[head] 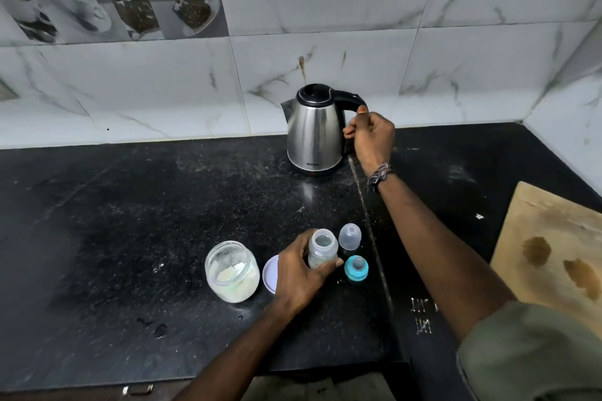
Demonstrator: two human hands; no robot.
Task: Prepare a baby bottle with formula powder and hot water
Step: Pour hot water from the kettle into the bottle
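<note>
A steel electric kettle [312, 133] with a black lid and handle stands on the black counter near the back wall. My right hand [373, 137] is closed around its handle. My left hand [299, 273] grips the open, clear baby bottle [322, 246], which stands upright on the counter. Left of it stands an open glass jar [232, 272] holding white formula powder. The jar's pale lid [270, 273] lies flat behind my left hand, partly hidden. The bottle's clear cap [350, 236] and teal nipple ring [356, 268] rest just right of the bottle.
The black stone counter [130, 238] meets a marble-tiled wall [358, 26] at the back and right. A stained wooden cutting board [553, 251] lies at the right edge. The counter's front edge runs along the bottom, with a drawer handle [138, 389] below it.
</note>
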